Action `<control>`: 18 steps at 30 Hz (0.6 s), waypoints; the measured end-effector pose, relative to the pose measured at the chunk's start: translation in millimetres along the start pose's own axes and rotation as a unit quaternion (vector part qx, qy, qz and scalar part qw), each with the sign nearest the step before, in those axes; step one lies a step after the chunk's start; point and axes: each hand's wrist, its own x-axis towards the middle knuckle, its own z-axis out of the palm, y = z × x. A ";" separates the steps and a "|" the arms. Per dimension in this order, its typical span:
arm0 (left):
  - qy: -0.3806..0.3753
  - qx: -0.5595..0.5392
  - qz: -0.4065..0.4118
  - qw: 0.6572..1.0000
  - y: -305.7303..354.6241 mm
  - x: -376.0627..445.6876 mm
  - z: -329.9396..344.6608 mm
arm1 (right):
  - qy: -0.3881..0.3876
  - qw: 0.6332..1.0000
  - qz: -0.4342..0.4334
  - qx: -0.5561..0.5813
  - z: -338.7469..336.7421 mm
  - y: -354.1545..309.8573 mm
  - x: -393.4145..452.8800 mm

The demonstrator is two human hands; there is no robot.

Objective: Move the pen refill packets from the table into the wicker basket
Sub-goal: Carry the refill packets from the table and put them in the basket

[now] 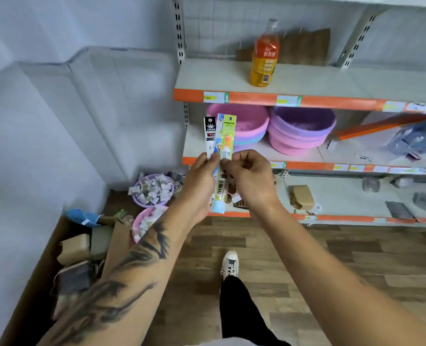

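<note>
Shop shelving (306,98) behind; both hands, left hand (202,181) and right hand (246,178), pinch upright refill packets (223,146).

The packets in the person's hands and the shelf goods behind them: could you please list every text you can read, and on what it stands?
No text here reads with certainty.
Green packet: a header word, too blurred to read.
Black-and-white packet: a logo and characters, unreadable.
Middle packet's barcode: digits too small.
Orange bottle: label characters blurred.
Shelf price tags: too small.
Both the left hand and the right hand grip the packets.
</note>
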 end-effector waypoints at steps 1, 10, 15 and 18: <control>0.001 -0.004 0.008 1.000 10.8 15.7 4.1 | -0.014 1.000 -0.006 0.008 2.0 -9.3 17.8; 0.006 0.013 0.031 0.999 110.6 146.2 59.4 | -0.021 0.992 -0.121 -0.026 9.0 -85.4 185.5; -0.022 0.003 0.067 0.997 137.6 198.9 85.4 | -0.021 0.974 -0.199 -0.106 7.6 -119.0 258.8; -0.046 -0.028 0.069 0.996 149.2 219.6 91.4 | -0.033 0.968 -0.212 -0.128 13.3 -133.9 290.6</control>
